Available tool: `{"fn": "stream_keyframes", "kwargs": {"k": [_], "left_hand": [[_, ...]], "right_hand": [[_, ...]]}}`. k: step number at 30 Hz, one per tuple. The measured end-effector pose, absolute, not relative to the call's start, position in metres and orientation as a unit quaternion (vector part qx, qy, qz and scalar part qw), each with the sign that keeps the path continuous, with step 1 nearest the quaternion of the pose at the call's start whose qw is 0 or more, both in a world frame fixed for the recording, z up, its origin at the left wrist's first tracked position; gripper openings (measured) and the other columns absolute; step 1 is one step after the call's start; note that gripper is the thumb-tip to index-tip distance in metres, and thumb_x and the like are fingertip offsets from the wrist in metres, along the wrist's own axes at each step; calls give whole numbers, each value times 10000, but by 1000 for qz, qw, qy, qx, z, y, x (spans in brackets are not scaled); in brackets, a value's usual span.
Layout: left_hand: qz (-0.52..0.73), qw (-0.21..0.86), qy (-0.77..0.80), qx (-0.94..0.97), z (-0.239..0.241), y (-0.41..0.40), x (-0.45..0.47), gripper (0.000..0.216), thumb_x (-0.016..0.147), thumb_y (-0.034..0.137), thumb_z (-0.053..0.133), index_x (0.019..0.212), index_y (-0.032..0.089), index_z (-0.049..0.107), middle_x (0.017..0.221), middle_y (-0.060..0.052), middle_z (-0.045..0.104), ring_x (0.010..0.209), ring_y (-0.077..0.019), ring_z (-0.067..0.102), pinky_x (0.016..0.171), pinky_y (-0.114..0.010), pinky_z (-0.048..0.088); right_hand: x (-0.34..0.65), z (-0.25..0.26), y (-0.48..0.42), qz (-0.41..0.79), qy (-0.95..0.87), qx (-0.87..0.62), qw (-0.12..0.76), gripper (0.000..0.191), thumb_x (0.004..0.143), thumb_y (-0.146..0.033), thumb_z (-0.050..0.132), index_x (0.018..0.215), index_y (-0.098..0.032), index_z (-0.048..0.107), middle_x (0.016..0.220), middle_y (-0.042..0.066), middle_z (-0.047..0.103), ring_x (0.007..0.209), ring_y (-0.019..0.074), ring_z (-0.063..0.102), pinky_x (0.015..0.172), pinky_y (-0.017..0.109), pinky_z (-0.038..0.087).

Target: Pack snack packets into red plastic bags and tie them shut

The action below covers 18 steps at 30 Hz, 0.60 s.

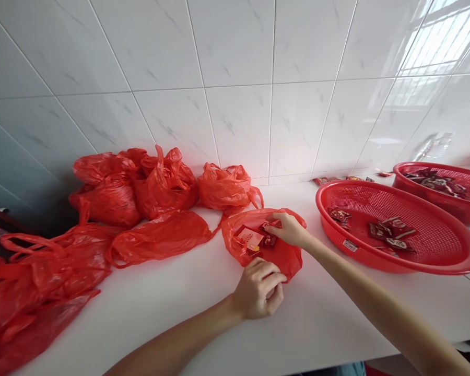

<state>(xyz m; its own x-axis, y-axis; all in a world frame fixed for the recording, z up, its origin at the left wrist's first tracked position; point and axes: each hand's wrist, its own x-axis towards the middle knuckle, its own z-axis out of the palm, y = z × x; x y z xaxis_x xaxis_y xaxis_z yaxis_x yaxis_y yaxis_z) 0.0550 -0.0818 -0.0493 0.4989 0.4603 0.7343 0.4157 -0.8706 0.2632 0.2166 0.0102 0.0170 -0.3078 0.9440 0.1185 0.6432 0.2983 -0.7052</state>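
An open red plastic bag (241, 240) lies on the white counter (180, 308) in front of me, with a red card packet (249, 239) and small dark red sweets inside. My left hand (258, 290) pinches the bag's near edge with curled fingers. My right hand (288, 228) reaches into the bag's mouth, its fingers closed around small wrapped sweets (269, 234).
Several tied and flat red bags (141, 193) lie at the left against the tiled wall. A red mesh basket (434, 256) with a few wrapped sweets stands at the right, a second basket (466, 201) behind it. Loose sweets (337, 179) lie by the wall.
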Motion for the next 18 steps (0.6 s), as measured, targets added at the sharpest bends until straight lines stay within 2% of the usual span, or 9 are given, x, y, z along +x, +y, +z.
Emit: {"fn": "stream_keyframes", "kwargs": {"k": [3, 5, 8, 11, 13, 15, 16, 18], "left_hand": [[339, -13, 315, 887, -33, -76, 48, 177, 845, 173, 499, 755, 189, 651, 684, -33, 647, 611, -167, 569, 684, -347, 452], [271, -30, 364, 891, -15, -72, 41, 229, 875, 195, 499, 687, 189, 629, 642, -31, 637, 600, -175, 576, 699, -358, 440], [192, -28, 426, 884, 16, -68, 28, 341, 960, 225, 439, 708, 182, 665, 684, -48, 696, 642, -195, 626, 732, -375, 426], [129, -30, 505, 853, 42, -64, 13, 419, 1001, 262, 390, 719, 179, 689, 699, -67, 717, 677, -233, 651, 759, -405, 412], [96, -30, 552, 828, 55, -60, 4, 411, 994, 280, 411, 704, 174, 682, 721, -85, 718, 695, -251, 657, 763, -412, 413], [77, -33, 587, 805, 63, -54, -4, 333, 964, 268, 463, 740, 169, 688, 821, -106, 733, 769, -266, 669, 765, -400, 422], [70, -38, 601, 796, 66, -51, -7, 283, 944, 253, 489, 767, 170, 694, 876, -113, 738, 821, -275, 671, 775, -395, 426], [48, -53, 621, 781, 70, -45, -14, 206, 897, 212, 532, 783, 178, 700, 895, -112, 741, 908, -295, 664, 801, -395, 429]], "right_hand": [[228, 32, -3, 160, -823, -505, 204, 133, 908, -194, 556, 897, -192, 689, 939, 79, 738, 904, 222, 659, 826, 337, 495], [237, 43, -13, 85, -861, -478, 154, 130, 882, -149, 568, 897, -194, 689, 910, 83, 727, 986, 251, 645, 934, 393, 468], [250, 52, -24, 4, -886, -455, 87, 149, 833, -106, 600, 897, -208, 688, 922, 76, 727, 1235, 328, 555, 1133, 571, 295], [263, 49, -27, -65, -875, -474, 76, 268, 817, -63, 568, 995, -219, 692, 1116, 90, 717, 1415, 371, 396, 1167, 691, 117], [269, 46, -27, -97, -862, -491, 79, 346, 804, -71, 578, 1100, -220, 679, 1286, 122, 659, 1430, 382, 376, 1158, 700, 122], [273, 45, -27, -105, -854, -505, 73, 444, 777, -128, 641, 1210, -223, 642, 1394, 152, 594, 1396, 395, 417, 1138, 686, 182], [273, 47, -28, -103, -850, -513, 63, 500, 762, -158, 671, 1254, -229, 620, 1397, 160, 591, 1358, 396, 458, 1121, 672, 220], [273, 52, -30, -85, -839, -536, 31, 532, 752, -190, 686, 1276, -229, 606, 1271, 158, 668, 1220, 379, 571, 1067, 621, 307]]}}
